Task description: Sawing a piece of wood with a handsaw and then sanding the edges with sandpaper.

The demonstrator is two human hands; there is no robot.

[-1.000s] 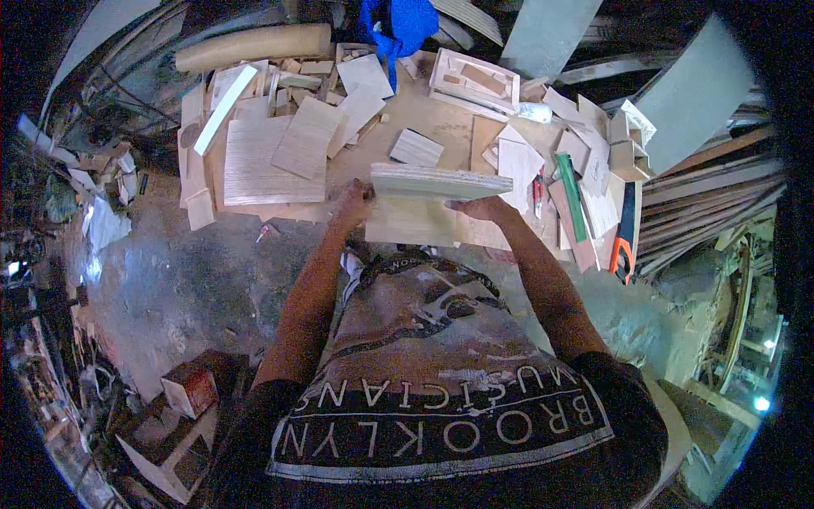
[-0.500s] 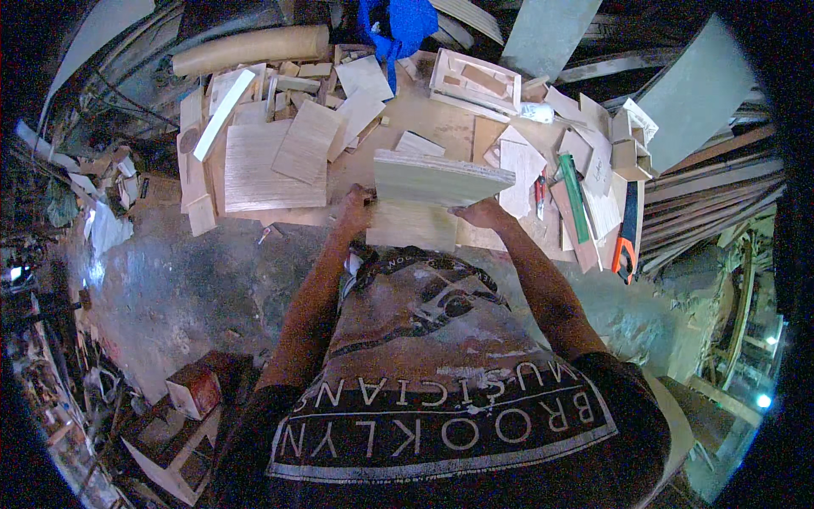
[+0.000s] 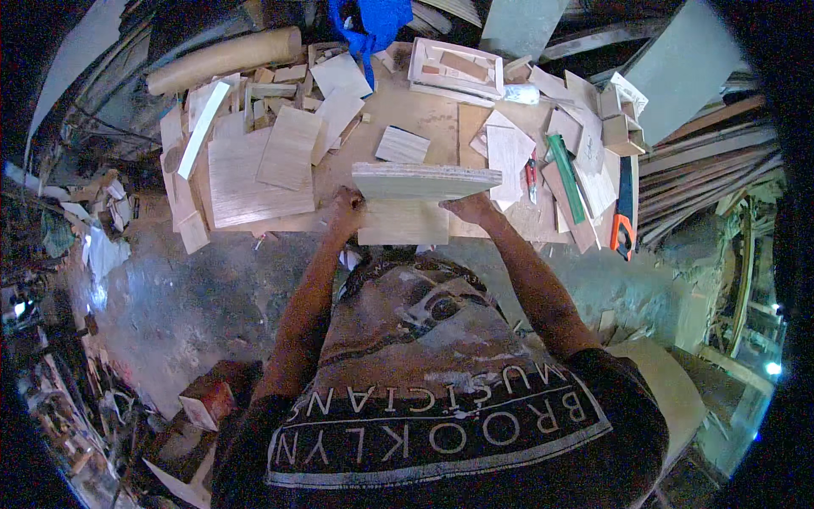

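Note:
At the table's near edge I hold a pale wooden assembly [image 3: 403, 222], made of flat panels with a thick, layered upper edge. My left hand [image 3: 346, 209] is closed on its left side, fingers partly hidden behind the wood. On the right side, my right hand [image 3: 468, 209] grips it with the thumb toward the middle and the other fingers out of sight beneath. Just beyond the assembly lies a small rectangular wood piece [image 3: 402, 144]. To its right are a pointed pale panel [image 3: 509, 157] and a red-handled tool [image 3: 532, 176].
The worktable [image 3: 424, 106] carries large thin panels [image 3: 254, 187], a wooden tray frame [image 3: 456, 69], a green strip [image 3: 565, 178] and an orange-handled saw [image 3: 625, 220]. A blue cloth [image 3: 373, 25] hangs at the back. Timber planks [image 3: 704, 170] are stacked at right.
The assembly has tipped slightly, so the upper panel's face shows less and its layered edge more. Both hands keep their grip. The whole view has shifted a little.

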